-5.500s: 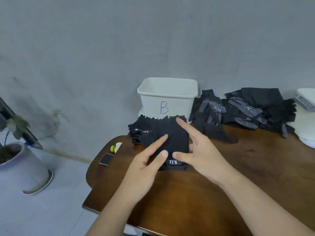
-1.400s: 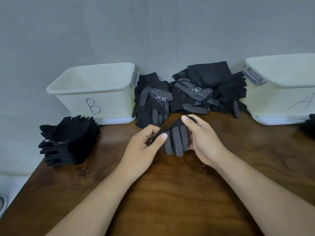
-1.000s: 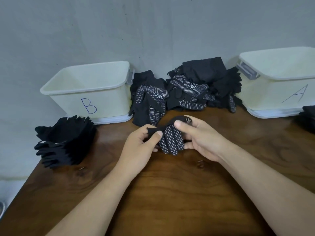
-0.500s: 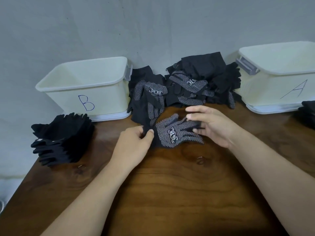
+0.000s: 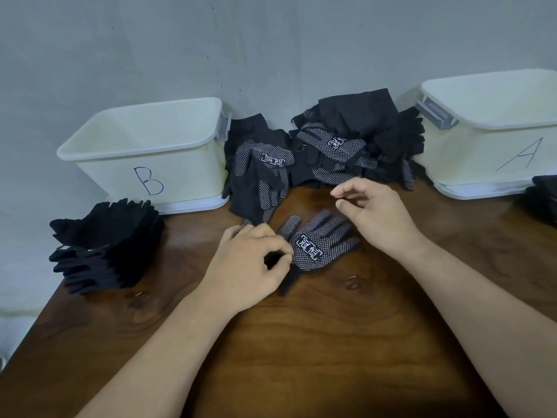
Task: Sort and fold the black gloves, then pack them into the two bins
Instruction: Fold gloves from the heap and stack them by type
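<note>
A black knit glove with white grip dots and a white printed label point(image 5: 316, 244) lies palm-up and flat on the dark brown wooden worktop point(image 5: 331, 351), its fingers spread toward the back wall. The left hand point(image 5: 250, 267) pinches the glove's near-left edge by the cuff between thumb and curled fingers. The right hand point(image 5: 376, 215) hangs just over the glove's fingertips, fingers loosely bent and grasping nothing.

Behind the glove, a loose heap of black gloves, some dotted and some plain point(image 5: 331, 146), sits against the wall between two cream plastic bins: the bin marked B point(image 5: 144, 146) on the left and the bin marked A point(image 5: 494, 122) on the right. A neat stack of plain black gloves point(image 5: 105, 245) rests in front of bin B at the worktop's left edge.
</note>
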